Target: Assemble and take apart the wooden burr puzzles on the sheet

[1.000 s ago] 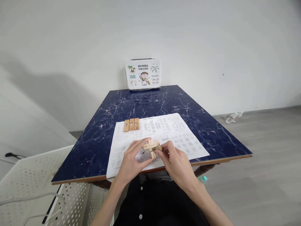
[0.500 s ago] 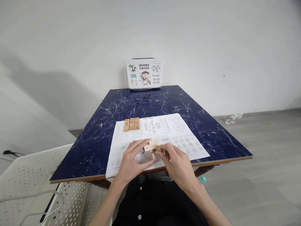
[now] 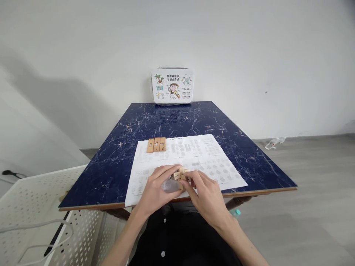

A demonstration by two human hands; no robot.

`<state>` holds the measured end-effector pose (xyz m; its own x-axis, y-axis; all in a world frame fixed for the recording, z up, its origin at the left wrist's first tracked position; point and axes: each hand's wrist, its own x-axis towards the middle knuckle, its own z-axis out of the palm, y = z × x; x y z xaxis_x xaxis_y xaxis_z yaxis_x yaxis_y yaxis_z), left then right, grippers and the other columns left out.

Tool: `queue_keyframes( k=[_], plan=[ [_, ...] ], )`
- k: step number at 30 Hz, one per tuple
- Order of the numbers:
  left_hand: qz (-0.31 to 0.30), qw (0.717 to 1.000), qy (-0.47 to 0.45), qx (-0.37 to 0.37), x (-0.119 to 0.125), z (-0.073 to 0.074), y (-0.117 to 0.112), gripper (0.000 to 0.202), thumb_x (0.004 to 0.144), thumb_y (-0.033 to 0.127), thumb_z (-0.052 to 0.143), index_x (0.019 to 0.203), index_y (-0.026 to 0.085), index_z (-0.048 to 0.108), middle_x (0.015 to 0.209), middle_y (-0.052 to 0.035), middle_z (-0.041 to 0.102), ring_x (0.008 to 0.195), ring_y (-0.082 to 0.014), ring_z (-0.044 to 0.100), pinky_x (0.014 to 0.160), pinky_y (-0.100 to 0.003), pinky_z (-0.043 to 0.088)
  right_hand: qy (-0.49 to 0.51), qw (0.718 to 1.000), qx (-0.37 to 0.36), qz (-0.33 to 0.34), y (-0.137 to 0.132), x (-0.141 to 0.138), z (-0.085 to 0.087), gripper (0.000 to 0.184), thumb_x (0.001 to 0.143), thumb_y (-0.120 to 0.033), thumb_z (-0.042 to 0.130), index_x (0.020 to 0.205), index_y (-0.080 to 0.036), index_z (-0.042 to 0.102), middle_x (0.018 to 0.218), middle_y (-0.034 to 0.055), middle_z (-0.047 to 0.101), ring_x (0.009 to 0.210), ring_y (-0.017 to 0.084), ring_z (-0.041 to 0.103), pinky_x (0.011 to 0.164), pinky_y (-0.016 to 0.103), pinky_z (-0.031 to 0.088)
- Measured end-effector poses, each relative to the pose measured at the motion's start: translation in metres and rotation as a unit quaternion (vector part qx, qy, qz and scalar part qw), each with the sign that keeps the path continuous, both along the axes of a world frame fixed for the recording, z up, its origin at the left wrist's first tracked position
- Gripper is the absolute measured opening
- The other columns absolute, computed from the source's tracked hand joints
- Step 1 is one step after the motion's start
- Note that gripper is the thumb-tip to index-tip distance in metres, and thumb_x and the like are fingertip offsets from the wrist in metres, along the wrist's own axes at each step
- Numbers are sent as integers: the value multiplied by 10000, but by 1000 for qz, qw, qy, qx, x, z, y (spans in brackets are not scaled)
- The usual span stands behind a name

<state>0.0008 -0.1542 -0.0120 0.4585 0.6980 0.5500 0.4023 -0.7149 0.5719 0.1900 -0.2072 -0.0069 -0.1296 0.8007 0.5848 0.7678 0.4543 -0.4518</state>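
Between my two hands is a small wooden block puzzle [image 3: 181,174] of pale interlocking pieces, held just above the sheet near the table's front edge. My left hand [image 3: 157,186] grips it from the left, thumb below and fingers over the top. From the right, my right hand [image 3: 206,192] pinches it with thumb and forefinger. Fingers cover parts of the puzzle, so its whole shape is hidden. Under the hands lies a white printed sheet [image 3: 219,160] with rows of grey diagrams. Three flat wooden pieces [image 3: 156,145] with dark marks rest side by side on its upper left.
The blue marbled table [image 3: 116,162] has a wooden edge. A white cartoon-printed case [image 3: 172,87] leans against the wall at the back. On the left stands a white perforated shelf [image 3: 30,199] with a cable. A clear plastic bottle [image 3: 275,143] lies on the floor at right.
The right fingers have closed in on the puzzle, which looks more compact and slightly turned. My left hand keeps its hold. The whole view has shifted a little.
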Motion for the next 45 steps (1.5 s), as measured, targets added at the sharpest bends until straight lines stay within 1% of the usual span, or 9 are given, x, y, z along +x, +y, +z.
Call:
queue_keyframes(
  k=[5,10,14,19,23,28,40,43,45],
  plan=[
    [-5,1000,-14,-24,-1,3,-1,567,876,271,822,1409,302,632,1354,-59,706,1237,-261,677,1061,-412,574,54,997,-31,35,-2,4,3,133,1100,-330,513,1132,-226,591,902,34,692,766,191,636,644,288,446],
    [-2,997,-42,-72,-5,9,-2,585,833,278,857,1383,295,657,1339,-62,715,1232,-276,682,1069,-424,571,150,974,-121,117,-2,16,9,251,1100,-312,503,1340,-274,569,1009,28,701,859,179,658,763,289,515],
    [-3,994,-59,-97,-8,10,-1,637,778,269,900,1369,300,664,1327,-62,719,1235,-288,680,1102,-454,545,198,965,-132,112,5,22,6,280,1088,-326,515,1359,-276,568,1043,42,687,856,185,661,800,315,532],
    [-21,990,-68,-126,-12,8,0,675,762,262,906,1387,317,655,1339,-65,713,1262,-300,663,1110,-470,533,204,956,-160,137,14,20,4,223,1078,-369,527,1236,-234,607,1087,73,664,895,204,652,799,335,514],
    [-27,985,-86,-144,-13,6,2,682,744,257,910,1379,304,665,1332,-81,711,1196,-301,684,1048,-458,567,223,939,-211,152,14,16,10,263,1097,-428,473,1040,-214,616,927,38,660,810,189,604,734,318,463],
    [-44,983,-86,-159,-14,6,2,690,732,208,900,1372,329,673,1303,-59,715,1145,-279,684,1028,-439,569,265,908,-283,156,11,15,19,374,1093,-495,455,859,-217,543,717,-29,554,641,144,490,611,281,368],
    [-35,978,-84,-187,-14,9,1,681,760,277,889,1397,314,651,1347,-87,703,1134,-304,686,1039,-487,568,298,887,-312,164,13,15,24,425,1056,-574,495,842,-213,562,711,-22,552,643,144,500,605,273,387],
    [-34,975,-88,-199,-12,10,2,740,776,294,894,1448,333,588,1438,-97,649,1208,-310,660,1083,-501,535,324,870,-332,169,18,20,20,466,1039,-630,484,828,-220,548,725,-8,577,644,153,531,615,283,436],
    [-30,974,-99,-201,-10,11,3,802,776,308,899,1488,333,530,1491,-105,606,1257,-314,639,1110,-514,514,324,875,-326,150,25,29,16,493,1030,-657,476,819,-219,557,727,3,592,639,156,542,621,291,461]
  ],
)
